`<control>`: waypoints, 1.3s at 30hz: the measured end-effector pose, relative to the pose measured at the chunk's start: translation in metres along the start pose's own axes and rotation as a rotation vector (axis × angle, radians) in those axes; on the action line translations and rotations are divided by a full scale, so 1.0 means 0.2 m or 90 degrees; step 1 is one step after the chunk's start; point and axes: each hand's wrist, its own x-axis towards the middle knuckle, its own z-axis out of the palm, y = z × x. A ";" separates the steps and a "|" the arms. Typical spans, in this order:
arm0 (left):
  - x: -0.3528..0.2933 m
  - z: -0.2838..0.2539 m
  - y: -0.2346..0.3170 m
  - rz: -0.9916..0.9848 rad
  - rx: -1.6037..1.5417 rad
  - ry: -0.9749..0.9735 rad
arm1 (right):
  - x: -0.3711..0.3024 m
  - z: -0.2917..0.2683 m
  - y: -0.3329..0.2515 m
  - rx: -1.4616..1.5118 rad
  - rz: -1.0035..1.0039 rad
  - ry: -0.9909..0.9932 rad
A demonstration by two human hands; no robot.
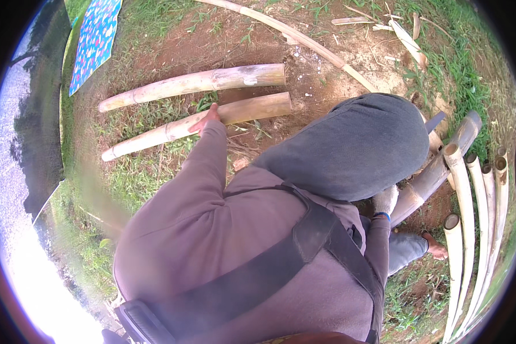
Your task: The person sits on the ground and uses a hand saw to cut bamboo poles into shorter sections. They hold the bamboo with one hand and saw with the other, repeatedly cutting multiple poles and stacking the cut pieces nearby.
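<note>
My left hand reaches forward in a brownish-grey sleeve and grips the nearer of two short, thick bamboo poles lying on the dirt. The second pole lies just beyond it, roughly parallel. My right hand, in a white glove with a blue cuff, rests against a thick bamboo pole that leans up to the right. My bent knee in grey trousers hides most of that hand, so its fingers cannot be made out.
Several long thin bamboo poles lie side by side at the right. A bare foot rests on the ground beside them. A long curved bamboo strip crosses the far dirt. A blue patterned cloth lies far left.
</note>
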 end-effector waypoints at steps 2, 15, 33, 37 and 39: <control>0.31 -0.04 -0.07 -0.058 -0.187 -0.091 | -0.02 -0.01 -0.03 0.135 0.029 -0.020; 0.10 -0.06 0.09 0.114 0.074 -0.155 | -0.02 -0.12 -0.34 -0.233 -0.034 -0.088; -2.16 1.09 0.73 1.539 0.008 -0.629 | -0.30 -0.22 -0.42 0.280 0.032 0.233; -2.79 1.09 0.60 1.620 0.177 -0.929 | -0.62 -0.64 -0.51 0.153 -0.028 0.620; -3.13 0.90 0.35 1.646 0.358 -1.033 | -0.76 -0.76 -0.36 0.091 0.107 0.724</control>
